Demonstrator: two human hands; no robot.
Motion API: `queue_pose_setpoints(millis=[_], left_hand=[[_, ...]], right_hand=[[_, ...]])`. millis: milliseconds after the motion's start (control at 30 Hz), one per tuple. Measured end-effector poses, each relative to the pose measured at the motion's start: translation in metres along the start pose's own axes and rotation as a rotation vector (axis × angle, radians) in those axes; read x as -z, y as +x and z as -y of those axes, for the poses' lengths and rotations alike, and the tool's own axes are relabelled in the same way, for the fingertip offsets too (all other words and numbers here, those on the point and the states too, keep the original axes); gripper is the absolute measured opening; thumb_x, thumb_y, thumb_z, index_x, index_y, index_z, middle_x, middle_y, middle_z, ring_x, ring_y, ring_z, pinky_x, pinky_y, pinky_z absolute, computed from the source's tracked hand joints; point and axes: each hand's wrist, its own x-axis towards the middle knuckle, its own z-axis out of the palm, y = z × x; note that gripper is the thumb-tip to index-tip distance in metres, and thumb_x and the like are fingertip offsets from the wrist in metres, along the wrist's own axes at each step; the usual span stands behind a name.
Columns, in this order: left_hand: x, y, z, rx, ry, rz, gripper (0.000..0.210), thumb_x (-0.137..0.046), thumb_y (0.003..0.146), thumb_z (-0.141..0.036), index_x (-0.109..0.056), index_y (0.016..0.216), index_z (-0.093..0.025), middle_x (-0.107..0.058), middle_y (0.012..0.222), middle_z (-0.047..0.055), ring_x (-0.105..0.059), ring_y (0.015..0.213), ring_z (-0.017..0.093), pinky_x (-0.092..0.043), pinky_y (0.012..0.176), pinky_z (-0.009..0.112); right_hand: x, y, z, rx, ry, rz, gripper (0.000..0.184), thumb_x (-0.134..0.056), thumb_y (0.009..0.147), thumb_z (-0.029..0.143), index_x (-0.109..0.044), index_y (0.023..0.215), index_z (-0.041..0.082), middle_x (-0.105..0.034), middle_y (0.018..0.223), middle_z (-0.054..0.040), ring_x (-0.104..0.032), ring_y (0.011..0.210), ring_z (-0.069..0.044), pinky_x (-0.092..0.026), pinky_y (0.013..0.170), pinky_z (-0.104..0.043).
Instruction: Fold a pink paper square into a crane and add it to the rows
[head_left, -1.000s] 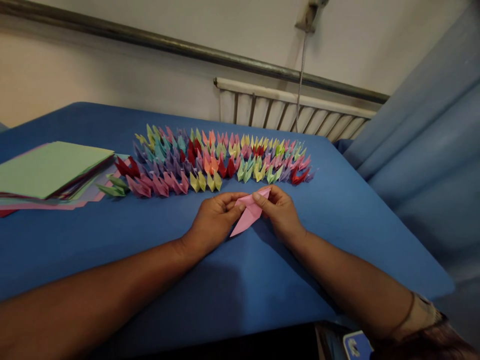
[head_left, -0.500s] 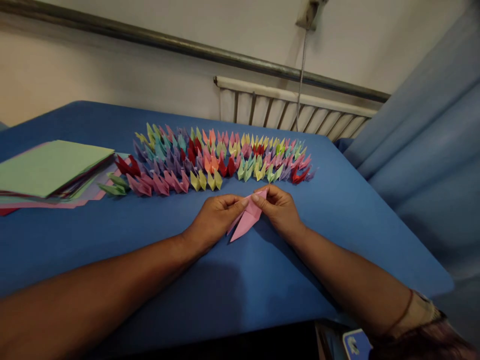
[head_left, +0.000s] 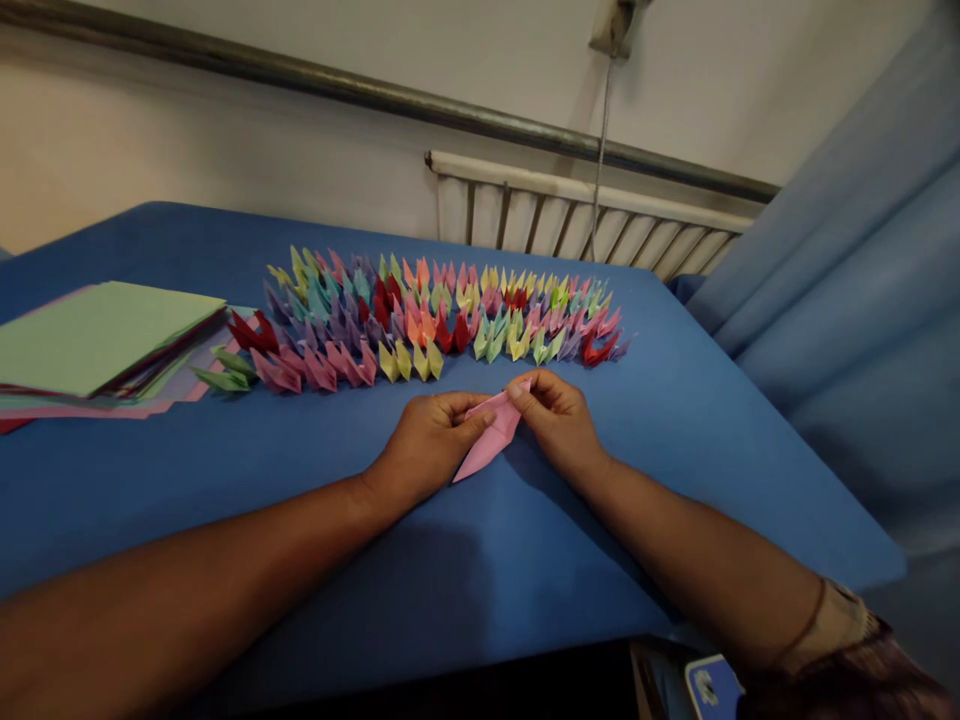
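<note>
A folded piece of pink origami paper [head_left: 489, 448] is held above the front middle of the blue table [head_left: 750, 480], its long point slanting down to the left. My left hand [head_left: 431, 440] pinches its left edge, thumb on the near face. At the upper right corner, my right hand [head_left: 559, 415] grips it between thumb and fingers. The fingertips behind the paper are partly hidden. Just beyond my hands stand rows of small folded paper cranes [head_left: 352, 365] in pink, yellow, red, green, purple and blue.
A stack of square coloured paper sheets [head_left: 112, 335], pale green on top, lies at the left. Behind the table are a radiator [head_left: 585, 205] and a metal pipe [head_left: 360, 95] along the wall. A blue curtain [head_left: 847, 270] hangs at the right.
My left thumb has slid lower onto the pink paper's face. The two lower points seen before now show as one, and the paper has tilted slightly. My right hand stays nearly in place.
</note>
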Motion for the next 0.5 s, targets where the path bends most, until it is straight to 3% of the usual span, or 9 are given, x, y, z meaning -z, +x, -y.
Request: queue_pose_setpoints(millis=[500], left_hand=[[0.001, 0.003, -0.001, 0.068, -0.047, -0.003, 0.024, -0.073, 0.069, -0.035, -0.077, 0.084, -0.016, -0.071, 0.073, 0.002, -0.056, 0.059, 0.013, -0.038, 0.053, 0.021]], right_hand=[[0.011, 0.004, 0.000, -0.011, 0.038, 0.068, 0.019, -0.067, 0.080, 0.038, -0.068, 0.084, 0.020, -0.058, 0.063, 0.0036, -0.050, 0.055, -0.010, -0.038, 0.053, -0.024]])
